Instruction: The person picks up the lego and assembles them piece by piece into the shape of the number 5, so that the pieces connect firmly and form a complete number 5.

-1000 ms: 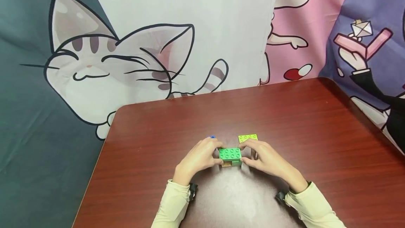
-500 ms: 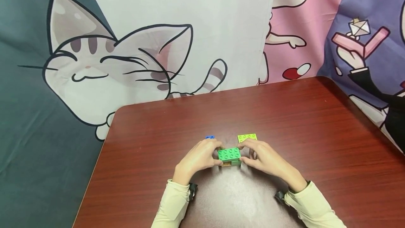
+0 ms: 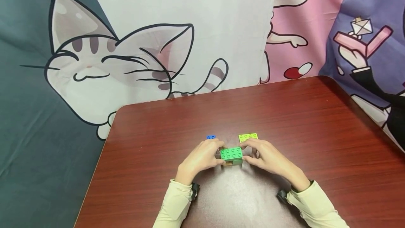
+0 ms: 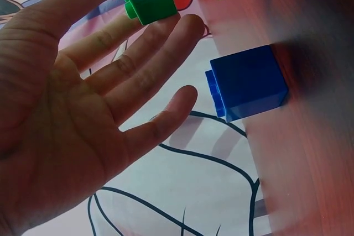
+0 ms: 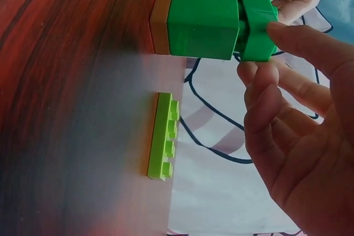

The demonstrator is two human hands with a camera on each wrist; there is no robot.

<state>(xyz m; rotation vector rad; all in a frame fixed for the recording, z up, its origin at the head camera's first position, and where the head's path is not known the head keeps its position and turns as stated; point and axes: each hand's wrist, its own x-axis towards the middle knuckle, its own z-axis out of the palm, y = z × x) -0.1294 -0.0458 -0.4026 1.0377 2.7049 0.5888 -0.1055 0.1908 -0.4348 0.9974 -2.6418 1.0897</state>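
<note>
A bright green brick (image 3: 231, 153) with two rows of studs is held between both hands. My left hand (image 3: 202, 157) pinches its left end with thumb and fingers; my right hand (image 3: 265, 156) pinches its right end. Directly below is a smaller, taller green block (image 5: 202, 23), which stands on a brown-orange base piece (image 5: 160, 17). In the right wrist view the held brick is slightly tilted, with a narrow gap between it and part of the block. Whether they touch further along is hidden by the fingers.
A blue brick (image 4: 249, 84) sits on the table just beyond my left hand. Behind my right hand lies a flat lime-green brick (image 3: 248, 137). The brown wooden table (image 3: 152, 129) ends at a fabric backdrop (image 3: 221, 27) with cartoon drawings.
Both hands keep their hold on the bright green brick with hardly any movement. More of the blue brick shows past my left hand than a second ago.
</note>
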